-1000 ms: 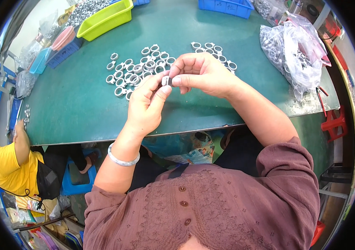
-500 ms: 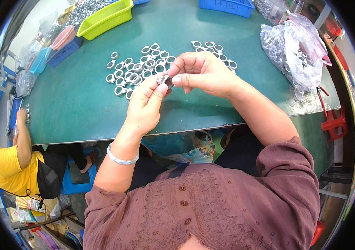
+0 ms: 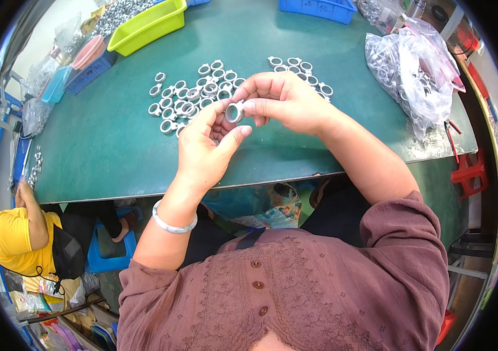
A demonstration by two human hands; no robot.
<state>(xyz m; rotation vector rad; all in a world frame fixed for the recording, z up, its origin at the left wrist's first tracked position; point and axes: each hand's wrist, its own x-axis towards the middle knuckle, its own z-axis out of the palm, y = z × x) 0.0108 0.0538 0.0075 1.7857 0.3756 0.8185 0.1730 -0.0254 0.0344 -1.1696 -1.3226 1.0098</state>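
Note:
A small grey metal ring (image 3: 227,114) with a lug on its side is held up over the green table. My right hand (image 3: 287,104) pinches it by the lug between thumb and fingers. My left hand (image 3: 202,146) is cupped beside the ring, its thumb spread away and its fingers curving behind it; whether those fingers touch the ring is hard to see. Just beyond my hands lies a loose group of similar rings (image 3: 168,126). A second, smaller group of rings (image 3: 294,61) is partly hidden behind my right hand.
A plastic bag of metal parts (image 3: 418,76) lies at the right. At the far left stand a lime-green basket (image 3: 147,29) and a blue bin (image 3: 90,75); another blue bin (image 3: 318,10) is at the back. A person in yellow (image 3: 18,237) sits at the table's left edge.
My left thumb has lifted off the ring and opened away. The ring has turned so its opening faces me, now in my right fingers. The person at the left has drawn their hand back.

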